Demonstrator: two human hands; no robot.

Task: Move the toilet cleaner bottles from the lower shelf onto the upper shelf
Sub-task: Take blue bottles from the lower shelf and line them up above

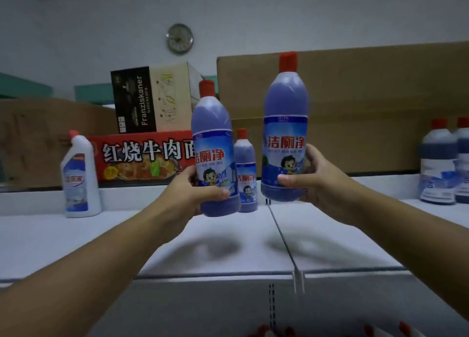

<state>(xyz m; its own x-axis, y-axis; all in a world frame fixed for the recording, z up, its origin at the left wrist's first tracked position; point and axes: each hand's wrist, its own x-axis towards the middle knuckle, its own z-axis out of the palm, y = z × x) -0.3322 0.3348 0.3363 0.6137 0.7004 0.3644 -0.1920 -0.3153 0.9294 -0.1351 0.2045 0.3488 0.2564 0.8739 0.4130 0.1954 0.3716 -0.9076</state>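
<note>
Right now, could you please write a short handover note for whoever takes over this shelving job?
Left hand: grips a blue bottle near its base, roughly upright, in the air above the upper shelf.
Right hand: grips a second bottle, held a little higher, also not set down.
Done: one matching bottle stands on the shelf behind them. A white bottle at the left and dark bottles at the right stand there too.
Left: set both held bottles down. Blurred red caps at the bottom edge suggest more wait below.
</note>
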